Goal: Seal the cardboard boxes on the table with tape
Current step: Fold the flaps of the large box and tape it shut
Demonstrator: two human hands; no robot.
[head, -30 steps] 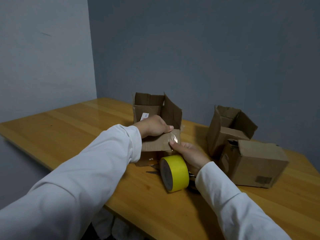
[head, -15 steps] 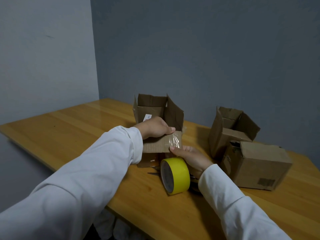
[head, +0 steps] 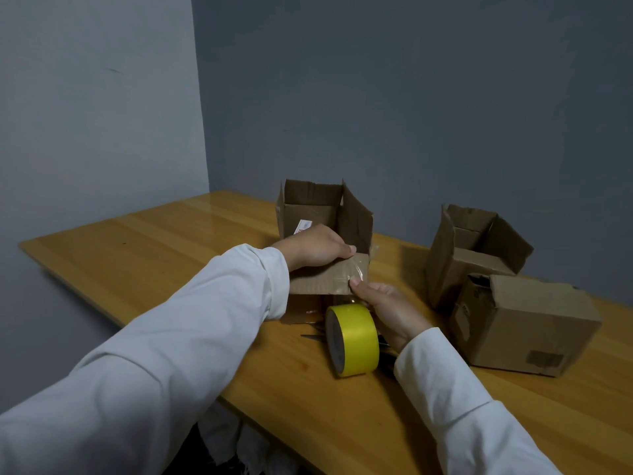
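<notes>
An open cardboard box [head: 318, 214] stands in the middle of the wooden table [head: 164, 248], its far and right flaps upright. My left hand [head: 313, 246] grips the near flap [head: 325, 279] along its top edge, fingers curled over it. My right hand [head: 388, 308] holds the same flap at its right end, thumb pressed on a patch of old clear tape. A roll of yellow tape [head: 352, 339] stands on edge on the table just in front of my right hand, touched by neither hand.
Two more cardboard boxes sit at the right: an open one [head: 474, 248] tilted behind, and a box on its side [head: 527, 323] in front. A dark tool [head: 313, 335], perhaps scissors, lies mostly hidden behind the tape roll. The table's near edge runs diagonally below my arms.
Both hands keep their hold on the near flap, which has barely shifted. The camera view drifted slightly; the tape roll and the other boxes stayed put.
</notes>
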